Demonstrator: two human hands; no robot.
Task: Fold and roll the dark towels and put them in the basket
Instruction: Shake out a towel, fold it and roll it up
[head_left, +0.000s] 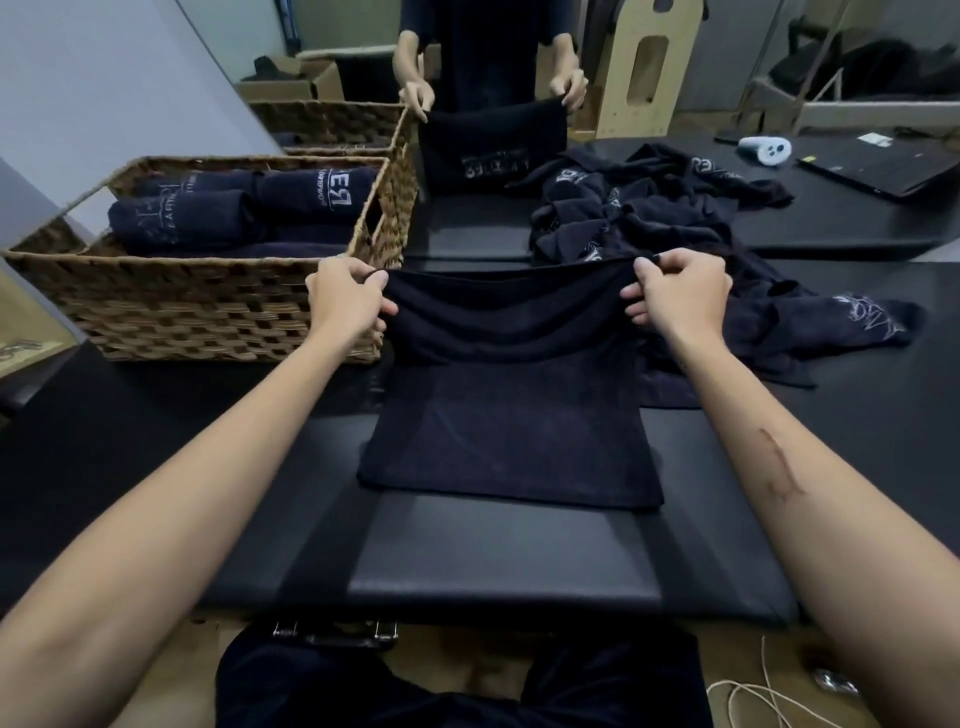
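Here both hands, left (347, 296) and right (680, 291), pinch the towel's (511, 415) far corners, arms outstretched.

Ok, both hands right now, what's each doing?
Left hand: pinches the towel at its far left corner.
Right hand: pinches its far right corner.

Pilates studio: padded benches (498, 566), mirror (675, 62).

A flat dark towel (511, 441) lies on the black padded table (509, 566). To its left stands a woven wicker basket (208, 306) holding rolled dark towels (182, 221). Behind and right lies a heap of loose dark towels (649, 218).
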